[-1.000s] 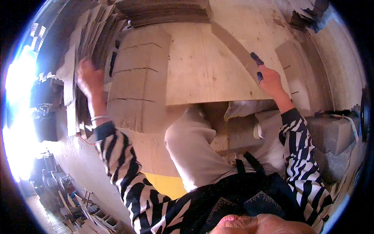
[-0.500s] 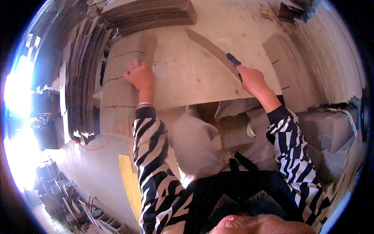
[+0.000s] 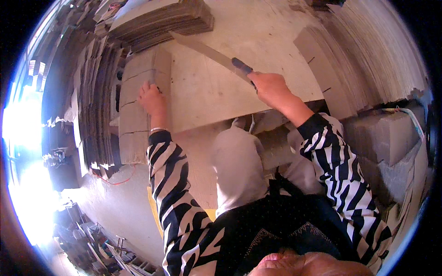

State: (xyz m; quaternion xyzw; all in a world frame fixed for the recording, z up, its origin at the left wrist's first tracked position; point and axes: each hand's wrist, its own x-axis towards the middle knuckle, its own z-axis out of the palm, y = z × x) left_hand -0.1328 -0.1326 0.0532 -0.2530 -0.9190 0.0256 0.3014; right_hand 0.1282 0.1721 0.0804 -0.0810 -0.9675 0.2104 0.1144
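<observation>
the right hand (image 3: pixel 274 89) is closed on a long cardboard strip (image 3: pixel 205 50) extending forward-left. the left hand (image 3: pixel 153 100), loosely open, touches slotted cardboard (image 3: pixel 134 115). bare board (image 3: pixel 198 85) lies between both grips, its edge nearer the body.

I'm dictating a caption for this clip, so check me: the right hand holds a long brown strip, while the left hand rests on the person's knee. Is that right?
Not quite: the left hand is at the slit cardboard, not on the knee, as the head view shows. The right hand does hold a long brown strip.
</observation>
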